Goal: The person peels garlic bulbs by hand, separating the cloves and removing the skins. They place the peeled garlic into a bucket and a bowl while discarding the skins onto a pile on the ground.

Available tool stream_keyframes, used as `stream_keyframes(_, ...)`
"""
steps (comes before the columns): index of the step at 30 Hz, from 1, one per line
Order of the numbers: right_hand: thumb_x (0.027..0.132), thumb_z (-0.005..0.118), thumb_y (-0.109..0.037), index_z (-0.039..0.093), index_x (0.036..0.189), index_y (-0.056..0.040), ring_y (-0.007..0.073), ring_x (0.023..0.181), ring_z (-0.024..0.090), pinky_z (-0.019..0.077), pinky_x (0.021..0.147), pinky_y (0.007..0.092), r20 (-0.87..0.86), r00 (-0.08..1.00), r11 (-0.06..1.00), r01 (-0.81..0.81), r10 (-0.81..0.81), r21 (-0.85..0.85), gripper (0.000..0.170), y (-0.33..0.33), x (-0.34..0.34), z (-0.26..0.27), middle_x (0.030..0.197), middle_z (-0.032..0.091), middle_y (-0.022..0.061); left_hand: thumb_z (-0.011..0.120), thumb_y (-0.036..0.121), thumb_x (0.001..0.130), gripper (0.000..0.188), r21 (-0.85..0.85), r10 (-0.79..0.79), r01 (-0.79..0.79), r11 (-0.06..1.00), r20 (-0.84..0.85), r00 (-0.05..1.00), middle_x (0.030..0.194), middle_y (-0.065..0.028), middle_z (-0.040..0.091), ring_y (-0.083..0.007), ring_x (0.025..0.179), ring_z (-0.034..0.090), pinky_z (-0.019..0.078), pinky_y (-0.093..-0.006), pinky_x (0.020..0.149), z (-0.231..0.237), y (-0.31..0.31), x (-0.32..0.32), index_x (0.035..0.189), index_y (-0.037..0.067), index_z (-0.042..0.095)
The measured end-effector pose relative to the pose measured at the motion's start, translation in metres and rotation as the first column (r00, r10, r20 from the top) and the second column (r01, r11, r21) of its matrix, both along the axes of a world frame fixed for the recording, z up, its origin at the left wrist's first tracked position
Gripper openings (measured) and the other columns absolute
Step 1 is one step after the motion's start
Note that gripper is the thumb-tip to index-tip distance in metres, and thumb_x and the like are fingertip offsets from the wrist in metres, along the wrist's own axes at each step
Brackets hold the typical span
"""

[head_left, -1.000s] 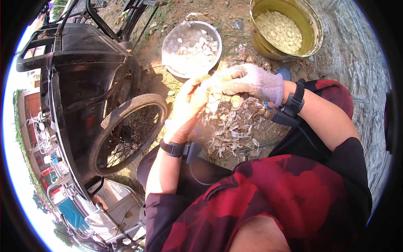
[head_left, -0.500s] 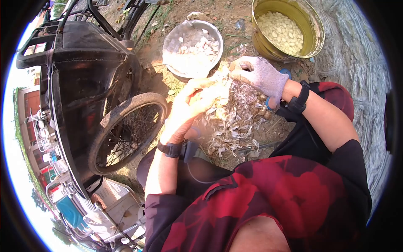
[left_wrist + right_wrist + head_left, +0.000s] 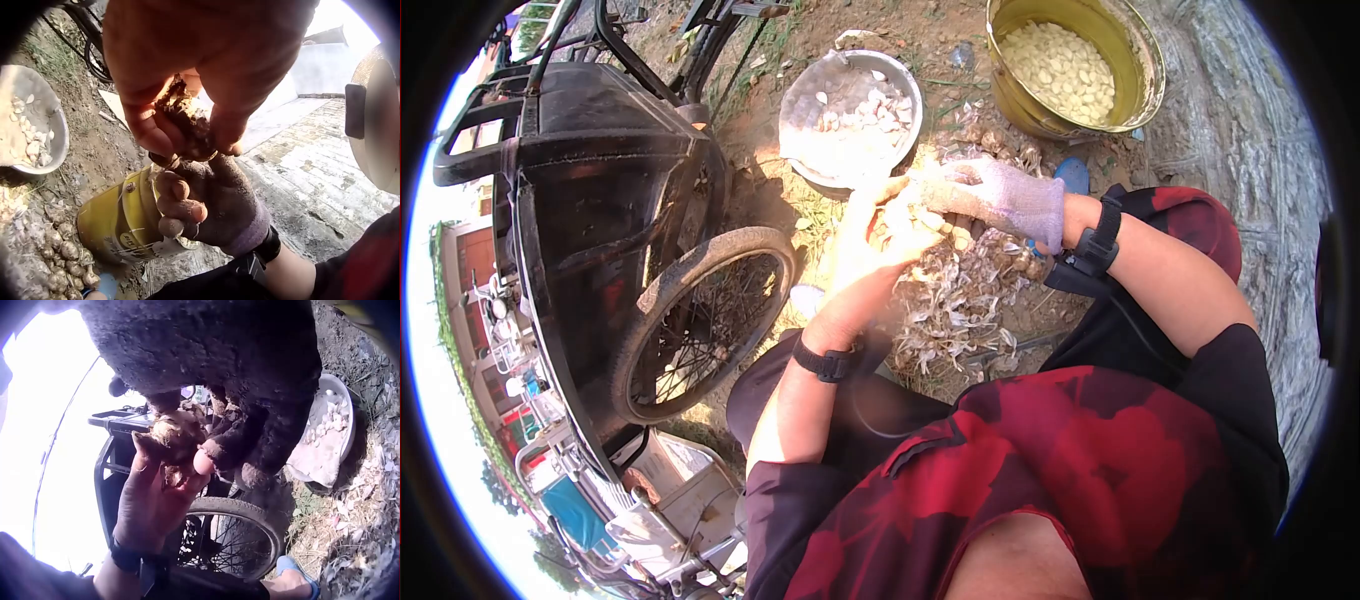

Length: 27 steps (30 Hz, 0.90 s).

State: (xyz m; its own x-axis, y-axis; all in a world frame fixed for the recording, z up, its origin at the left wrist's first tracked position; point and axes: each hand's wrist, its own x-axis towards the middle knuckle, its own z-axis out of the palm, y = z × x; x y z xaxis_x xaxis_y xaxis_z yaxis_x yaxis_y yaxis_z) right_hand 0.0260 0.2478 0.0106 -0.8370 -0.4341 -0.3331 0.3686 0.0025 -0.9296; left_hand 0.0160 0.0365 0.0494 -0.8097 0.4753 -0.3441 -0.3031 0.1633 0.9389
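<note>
My bare left hand (image 3: pixel 870 245) holds a garlic bulb (image 3: pixel 178 434) between thumb and fingers, in front of my body. The bulb has dry, papery skin and is partly torn at one side. From the other side my right hand (image 3: pixel 1010 195), in a soiled pale lilac glove with bare fingertips showing, pinches at the same bulb with curled fingers. Both hands meet over a heap of garlic skins (image 3: pixel 955 310) on the ground. In the left wrist view, whole garlic bulbs (image 3: pixel 69 253) lie piled below the hands.
A grey basin (image 3: pixel 917 125) with loose cloves stands just beyond my left hand. The yellow bucket (image 3: pixel 1140 75) at the far right holds many pale cloves. On the left are a black cart (image 3: pixel 610 160) and its wheel (image 3: pixel 635 330). A blue slipper (image 3: pixel 1074 175) shows near my right wrist.
Half a second ago my right hand was apart from the left, farther right. It has come back left to the bulb, and my left hand has shifted slightly right to meet it.
</note>
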Motion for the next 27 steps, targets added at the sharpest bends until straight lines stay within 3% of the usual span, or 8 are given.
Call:
stream_keyframes(4,0.093,0.061,-0.037,0.068,0.100,-0.0011,0.0105,0.079,0.062,0.0499,0.069,0.0263,-0.028,1.000,1.000,0.007,-0.007,-0.014,0.037,-0.004,-0.001,-0.007,0.088,0.068,0.0051,0.076,0.001,0.076,0.070,-0.073,-0.070,0.055,0.996,-0.229,0.971,0.129,-0.0089,0.051,-0.0172,0.120,0.051,0.0418,-0.0300,0.103,-0.001,-0.002,-0.004,0.139,0.001,0.045)
stream_keyframes(6,0.096,0.061,-0.033,0.064,0.114,-0.0027,0.0066,0.090,0.059,0.0499,0.075,0.0236,-0.193,0.980,0.995,-0.060,0.043,-0.081,0.036,-0.007,-0.005,-0.004,0.103,0.066,0.0024,0.076,0.002,0.077,0.068,-0.083,-0.076,0.057,0.995,-0.246,0.966,0.130,-0.0085,0.051,-0.0175,0.121,0.050,0.0412,-0.0304,0.103,-0.003,-0.001,-0.003,0.137,0.001,0.046)
stream_keyframes(10,0.097,0.060,-0.028,0.064,0.113,-0.0011,0.0070,0.093,0.059,0.0504,0.079,0.0248,-0.048,0.998,0.997,0.043,-0.047,-0.066,0.032,-0.011,-0.002,0.007,0.104,0.067,0.0030,0.078,0.010,0.077,0.059,-0.018,-0.016,0.011,1.000,-0.330,0.944,0.125,-0.0107,0.053,-0.0186,0.115,0.053,0.0457,-0.0321,0.097,-0.011,0.001,-0.003,0.129,0.000,0.052)
stream_keyframes(13,0.097,0.059,-0.025,0.064,0.113,-0.0003,0.0072,0.094,0.059,0.0502,0.082,0.0255,-0.169,0.968,0.974,0.159,-0.186,-0.163,0.029,-0.020,-0.003,-0.011,0.104,0.067,0.0037,0.077,0.011,0.078,0.057,0.005,0.083,-0.084,0.996,-0.159,0.984,0.120,-0.0104,0.056,-0.0181,0.111,0.054,0.0462,-0.0319,0.095,-0.011,0.005,-0.001,0.127,0.000,0.051)
stream_keyframes(16,0.098,0.058,-0.022,0.063,0.113,0.0005,0.0071,0.093,0.059,0.0502,0.083,0.0250,-0.272,0.940,0.978,0.192,-0.207,-0.084,0.027,-0.022,-0.004,-0.019,0.104,0.067,0.0047,0.076,0.011,0.079,0.056,-0.062,0.087,-0.109,0.992,-0.284,0.955,0.116,-0.0097,0.057,-0.0174,0.107,0.055,0.0466,-0.0313,0.093,-0.027,0.005,-0.001,0.126,-0.001,0.051)
stream_keyframes(22,0.099,0.054,-0.026,0.063,0.114,-0.0003,0.0060,0.087,0.058,0.0506,0.074,0.0238,-0.174,0.974,0.988,0.154,-0.148,0.021,0.031,-0.018,-0.005,0.007,0.100,0.066,0.0025,0.077,0.010,0.078,0.058,-0.088,0.125,-0.150,0.985,-0.243,0.962,0.115,-0.0099,0.056,-0.0167,0.106,0.056,0.0483,-0.0303,0.090,-0.037,0.001,-0.001,0.128,0.002,0.048)
stream_keyframes(24,0.098,0.056,-0.030,0.063,0.116,-0.0024,0.0060,0.083,0.058,0.0487,0.067,0.0218,0.075,0.993,0.988,0.096,-0.088,-0.117,0.034,-0.016,-0.008,0.012,0.098,0.066,0.0004,0.077,0.010,0.078,0.059,-0.032,0.125,-0.134,0.990,-0.204,0.971,0.116,-0.0100,0.055,-0.0171,0.106,0.056,0.0486,-0.0305,0.090,-0.027,0.001,-0.003,0.129,0.002,0.047)
stream_keyframes(27,0.095,0.060,-0.032,0.064,0.116,-0.0045,0.0063,0.080,0.057,0.0468,0.065,0.0204,0.133,0.991,0.986,0.038,-0.016,-0.164,0.035,-0.012,-0.010,0.016,0.097,0.065,-0.0007,0.077,0.009,0.078,0.060,0.029,0.095,-0.091,0.995,-0.172,0.981,0.120,-0.0106,0.053,-0.0184,0.109,0.056,0.0490,-0.0309,0.092,-0.013,-0.002,-0.005,0.129,0.003,0.046)
